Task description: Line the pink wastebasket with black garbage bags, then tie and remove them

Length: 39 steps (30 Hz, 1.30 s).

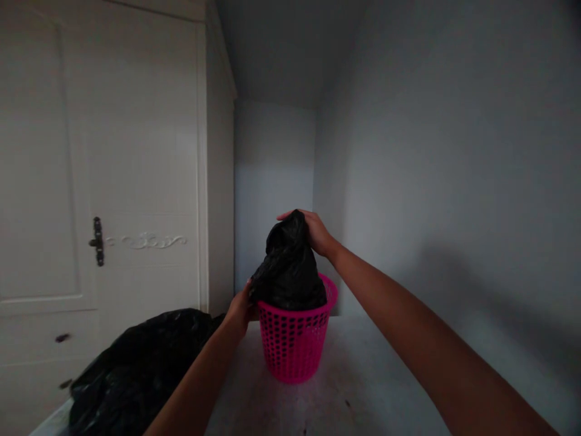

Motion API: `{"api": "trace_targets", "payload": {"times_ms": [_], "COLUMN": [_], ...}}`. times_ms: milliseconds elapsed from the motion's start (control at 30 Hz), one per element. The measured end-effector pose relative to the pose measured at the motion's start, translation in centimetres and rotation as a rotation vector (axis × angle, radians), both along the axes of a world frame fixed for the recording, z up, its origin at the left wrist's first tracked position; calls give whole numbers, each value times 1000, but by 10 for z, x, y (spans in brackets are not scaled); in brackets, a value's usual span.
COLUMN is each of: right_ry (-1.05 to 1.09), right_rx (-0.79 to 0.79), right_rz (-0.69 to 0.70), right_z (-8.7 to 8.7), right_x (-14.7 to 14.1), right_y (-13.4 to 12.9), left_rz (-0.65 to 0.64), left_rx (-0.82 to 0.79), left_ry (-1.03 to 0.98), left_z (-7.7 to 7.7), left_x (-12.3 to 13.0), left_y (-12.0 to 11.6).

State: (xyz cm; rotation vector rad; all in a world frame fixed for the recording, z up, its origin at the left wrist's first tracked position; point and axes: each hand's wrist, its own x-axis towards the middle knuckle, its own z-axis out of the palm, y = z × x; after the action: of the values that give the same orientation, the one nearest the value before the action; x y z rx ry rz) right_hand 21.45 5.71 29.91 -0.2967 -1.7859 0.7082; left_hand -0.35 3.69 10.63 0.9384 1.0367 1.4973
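A pink perforated basket (295, 345) stands upright on a pale surface. Out of its mouth rises a black plastic bag (290, 272), its lower part inside the basket and its upper part bunched above the rim. My right hand (315, 232) grips the top of the bag, fingers partly hidden behind the plastic. At the basket's left rim, my left hand (241, 307) is closed on the bag's left edge, with most of its fingers out of sight behind it.
Another black plastic bag (145, 363) lies crumpled at the lower left, beside my left forearm. A white wardrobe (145, 151) with a dark handle stands on the left. A grey wall (445, 169) runs along the right side. The pale tabletop (345, 375) extends around the basket.
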Motion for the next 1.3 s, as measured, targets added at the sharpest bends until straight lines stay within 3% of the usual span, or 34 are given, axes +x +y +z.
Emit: {"api": "trace_targets", "payload": {"times_ms": [167, 267, 333, 433, 533, 600, 700, 767, 833, 933, 1000, 1067, 1167, 1233, 1300], "right_ry": [62, 21, -35, -128, -169, -130, -56, -54, -57, 9, 67, 17, -335, -512, -571], "right_rx": [-125, -224, -303, -450, -554, -605, -567, -433, -317, -275, -173, 60, 346, 324, 212], "right_rz": [-61, -220, -347, -429, -276, -156, -143, -246, -476, -836, -947, -905, -541, -389, -330], "right_z": [-4, -14, -21, -30, -39, -46, -61, -71, -79, -81, -79, -77, -79, -82, -85], "right_x": [47, 76, 94, 118, 131, 130, 118, 111, 110, 115, 112, 97, 55, 24, -1], "right_y": [-4, -3, -3, -7, -18, -27, -32, -27, -16, -5, -7, -19, -39, -44, -38], "left_rz": [252, 436, 483, 442, 334, 193, 9, -50, -76, -52, -19, 14, 12, -66, -213], "left_rx": [118, 216, 296, 406, 484, 521, 528, 493, 459, 435, 413, 378, 320, 330, 395], "left_ry": [13, 46, 74, 99, 74, -5, -119, -149, -200, -292, -291, -258, -239, -179, -38], "left_z": [5, 20, 35, 64, 92, 106, 120, 124, 124, 123, 122, 122, 122, 120, 115], "left_x": [2, 1, 2, 6, 15, 22, 28, 28, 22, 10, 3, 3, 13, 22, 27], "left_y": [9, 17, 21, 18, 4, -10, -31, -42, -47, -51, -52, -53, -54, -55, -58]}}
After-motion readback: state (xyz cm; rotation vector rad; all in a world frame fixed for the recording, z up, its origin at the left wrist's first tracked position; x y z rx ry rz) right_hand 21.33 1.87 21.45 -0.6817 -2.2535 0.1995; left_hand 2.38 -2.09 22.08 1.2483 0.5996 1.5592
